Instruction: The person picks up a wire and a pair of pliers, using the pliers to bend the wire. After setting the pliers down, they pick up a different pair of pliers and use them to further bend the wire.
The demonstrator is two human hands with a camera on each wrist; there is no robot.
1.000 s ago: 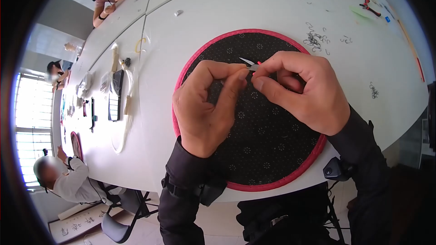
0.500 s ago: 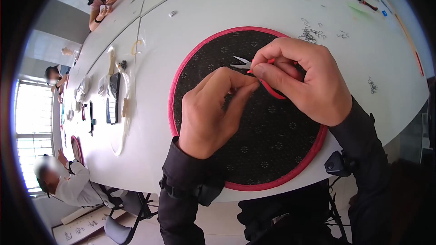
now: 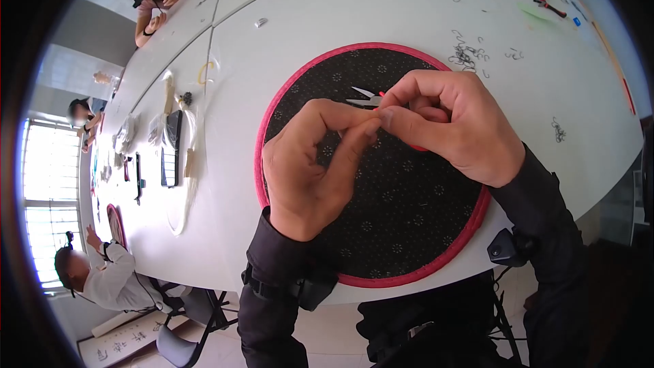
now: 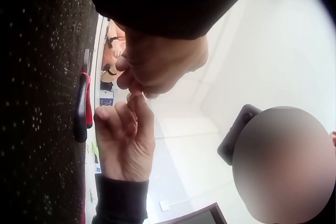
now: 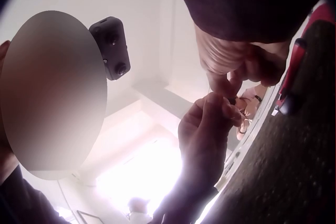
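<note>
Over a round black mat (image 3: 381, 232) with a red rim, my two hands meet at the fingertips. My left hand (image 3: 313, 163) pinches something tiny between thumb and index finger. Thumb and index finger of my right hand (image 3: 456, 126) pinch at the same spot, their tips against the left ones. The fingers hide most of the small thin piece, and I cannot tell its kind. Behind the fingertips, red-handled pliers (image 3: 364, 101) lie on the mat with their jaws spread; the left wrist view shows the pliers' red and black handles (image 4: 84, 103).
Loose dark wire hooks (image 3: 465, 54) lie in a pile beyond the mat, and a smaller cluster (image 3: 558, 129) sits at the right. More pliers (image 3: 549, 5) are at the far right. A phone (image 3: 172, 150) and clear tubing (image 3: 184, 211) lie left. Other people sit around the table.
Half a second ago my fingertips were slightly apart, with the left hand lower; now they meet again. The pliers stay on the mat.
</note>
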